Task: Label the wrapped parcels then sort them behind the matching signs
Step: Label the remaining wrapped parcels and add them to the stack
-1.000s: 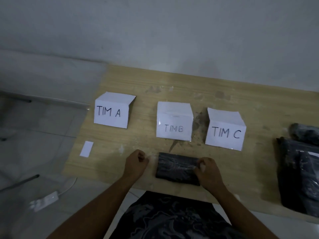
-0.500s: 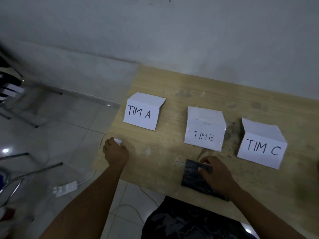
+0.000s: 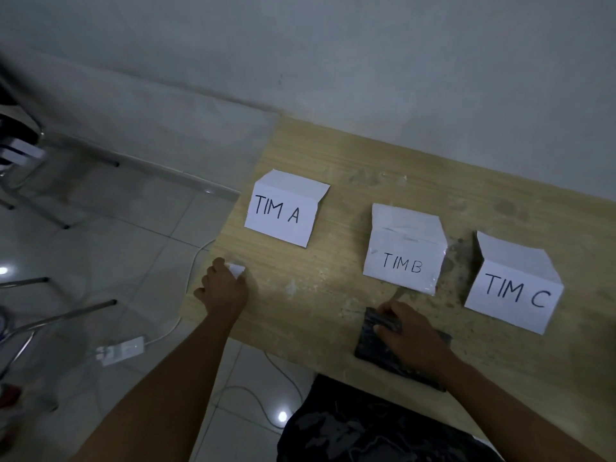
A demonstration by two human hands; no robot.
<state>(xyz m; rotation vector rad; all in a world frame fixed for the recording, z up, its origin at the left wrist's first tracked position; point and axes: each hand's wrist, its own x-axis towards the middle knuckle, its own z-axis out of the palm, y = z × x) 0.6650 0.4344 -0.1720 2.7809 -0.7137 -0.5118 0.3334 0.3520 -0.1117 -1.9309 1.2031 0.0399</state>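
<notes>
With nothing yet seen behind any sign, the parcel [image 3: 368,338] is held, seemingly unlabelled, at the table [image 3: 333,161] front before the TIM B sign [image 3: 403,258] under the bent fingers of the right hand [image 3: 411,333], while the label [image 3: 237,270] is gripped by the curled fingers of the left hand [image 3: 223,290].

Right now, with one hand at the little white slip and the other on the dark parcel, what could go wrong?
The small white paper slip lies by the left edge of the light wooden table; the left hand could flick it to the floor. The dark wrapped parcel, held by the right hand, sits near the front edge and might slide off.
</notes>
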